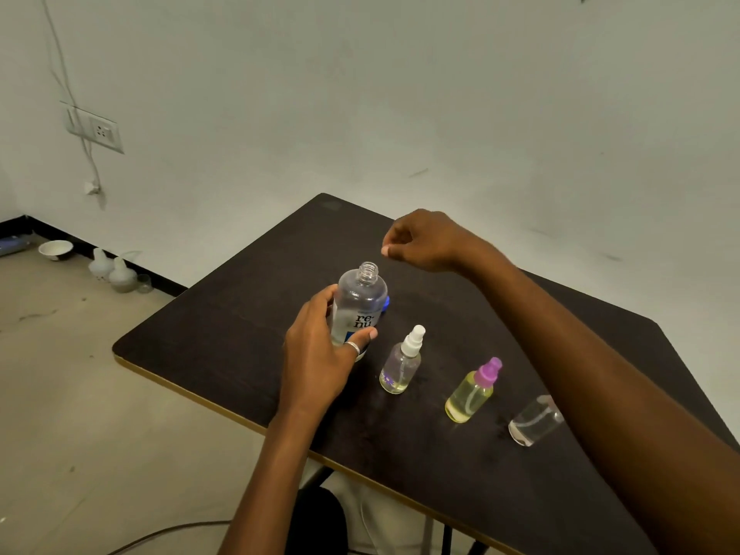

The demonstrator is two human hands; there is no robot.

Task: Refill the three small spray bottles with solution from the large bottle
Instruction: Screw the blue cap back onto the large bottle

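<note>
Head view: uncapped large bottle, seemingly clear.

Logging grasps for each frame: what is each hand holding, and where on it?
The left hand grips the large bottle round its labelled body, below the open neck. The right hand hovers, fingers curled, nothing visible in it.

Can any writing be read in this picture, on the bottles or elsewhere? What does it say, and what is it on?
"re-nu", split over two lines: on the label of the large clear bottle, which the left hand holds.
Lower label: partly behind that hand, unreadable.
Purple mark on the white-capped spray bottle: too small to read.
Purple-capped spray bottle, wall socket: no text seen.
</note>
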